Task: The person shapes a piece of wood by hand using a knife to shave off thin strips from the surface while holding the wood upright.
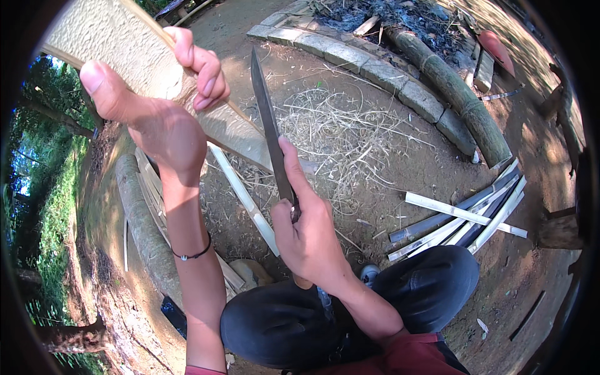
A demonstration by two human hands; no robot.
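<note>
My left hand grips a wide piece of split bamboo by its two edges, thumb on one side and fingers curled over the other. Its pale, rough inner face shows, slanting from the upper left down toward the middle. Closed round a long dark knife is my right hand, with the blade pointing up and the index finger stretched along it. A bit of the wooden handle shows below the palm. In the picture the blade crosses the bamboo's lower end; whether they touch I cannot tell.
Thin shavings litter the dirt ahead. Several bamboo strips lie piled at right, and one strip lies near my left knee. A curved stone border, a thick bamboo pole and ash are beyond. A log lies at left.
</note>
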